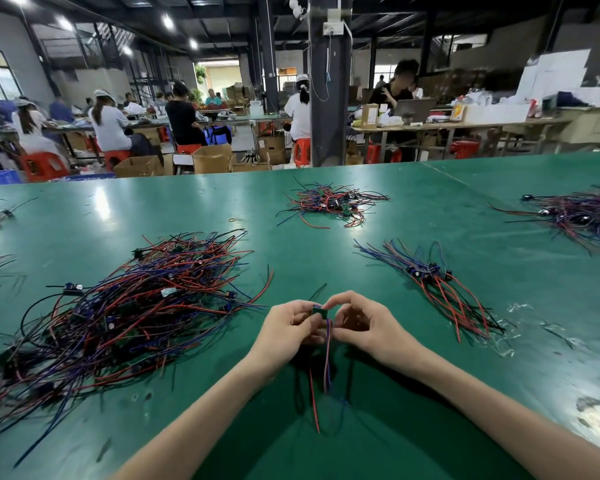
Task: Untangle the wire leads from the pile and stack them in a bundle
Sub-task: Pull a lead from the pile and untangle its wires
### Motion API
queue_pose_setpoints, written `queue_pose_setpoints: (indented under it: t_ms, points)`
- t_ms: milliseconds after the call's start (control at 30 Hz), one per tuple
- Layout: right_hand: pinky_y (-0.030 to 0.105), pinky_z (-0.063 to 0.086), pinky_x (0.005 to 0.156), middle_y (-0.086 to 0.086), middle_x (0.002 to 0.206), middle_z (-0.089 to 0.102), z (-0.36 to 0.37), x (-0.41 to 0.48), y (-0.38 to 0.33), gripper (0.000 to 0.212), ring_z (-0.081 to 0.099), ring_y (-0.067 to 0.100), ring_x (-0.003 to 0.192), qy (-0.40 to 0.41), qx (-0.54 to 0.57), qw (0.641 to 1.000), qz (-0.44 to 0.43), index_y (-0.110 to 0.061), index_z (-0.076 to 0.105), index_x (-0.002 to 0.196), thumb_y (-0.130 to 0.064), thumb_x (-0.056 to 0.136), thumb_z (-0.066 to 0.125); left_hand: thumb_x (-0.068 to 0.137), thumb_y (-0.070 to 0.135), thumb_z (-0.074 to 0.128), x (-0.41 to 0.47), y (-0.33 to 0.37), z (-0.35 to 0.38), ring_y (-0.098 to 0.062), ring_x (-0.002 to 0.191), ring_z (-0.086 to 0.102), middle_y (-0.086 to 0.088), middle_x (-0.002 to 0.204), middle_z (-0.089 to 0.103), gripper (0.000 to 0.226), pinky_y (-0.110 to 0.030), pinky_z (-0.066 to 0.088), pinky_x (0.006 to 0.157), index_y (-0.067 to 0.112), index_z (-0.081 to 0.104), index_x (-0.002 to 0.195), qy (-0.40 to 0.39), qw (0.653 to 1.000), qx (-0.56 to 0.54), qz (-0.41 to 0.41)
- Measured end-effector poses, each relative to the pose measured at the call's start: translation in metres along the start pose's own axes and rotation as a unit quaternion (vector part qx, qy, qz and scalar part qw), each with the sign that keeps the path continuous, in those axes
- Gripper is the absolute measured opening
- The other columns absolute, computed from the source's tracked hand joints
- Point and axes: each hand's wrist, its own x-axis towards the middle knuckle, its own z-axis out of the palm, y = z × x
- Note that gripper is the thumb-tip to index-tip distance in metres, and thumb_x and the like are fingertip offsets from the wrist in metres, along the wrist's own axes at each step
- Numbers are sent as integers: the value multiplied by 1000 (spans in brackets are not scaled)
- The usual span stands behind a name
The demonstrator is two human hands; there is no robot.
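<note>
Left grip (289, 328), right grip (362, 323) on lead (317, 311)

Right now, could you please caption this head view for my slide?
The left hand and right hand pinch a small board with trailing wires; tangled pile left, neat bundle right.

The left grip (288, 327) and right grip (364, 327) meet over the green bench (326, 244), both pinching 1 small green board (317, 311) at the fingertips. Its red, blue and black leads (327, 355) hang toward the person. A big tangled pile (136, 306) lies just left of the left grip. A straighter bundle (433, 285) lies to the right, apart from the right grip. Farther back lie a smaller heap (329, 204) and an edge heap (582, 213).
</note>
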Motion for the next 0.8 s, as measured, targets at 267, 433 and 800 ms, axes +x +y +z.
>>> queue_pose_setpoints:
  t_ms: [267, 433, 800]
  points:
    - [17, 47, 58, -9, 66, 62, 7, 0, -8, 10, 55, 8, 57, 82, 110, 991, 7, -14, 66, 89, -4, 85, 65, 90, 23, 64, -4, -5, 1, -17, 109, 41, -1, 112, 54, 21, -24, 31, 99, 6, 67, 102, 103, 871, 413, 245]
    - [22, 54, 60, 3, 67, 68, 1, 1, -10, 13, 62, 12, 58, 131, 221, 964, 68, -4, 72, 84, 2, 86, 61, 90, 23, 64, -9, -1, 4, -15, 86, 56, 7, 87, 63, 11, -28, 42, 83, 16, 63, 99, 85, 906, 348, 227]
    - [25, 58, 59, 7, 66, 67, -6, 10, -11, 22, 64, 11, 55, 128, 469, 856, 175, -2, 73, 70, -3, 82, 55, 90, 6, 61, -12, -1, 9, -23, 51, 61, 6, 77, 58, 37, -27, 47, 39, 41, 49, 98, 17, 969, 187, 161]
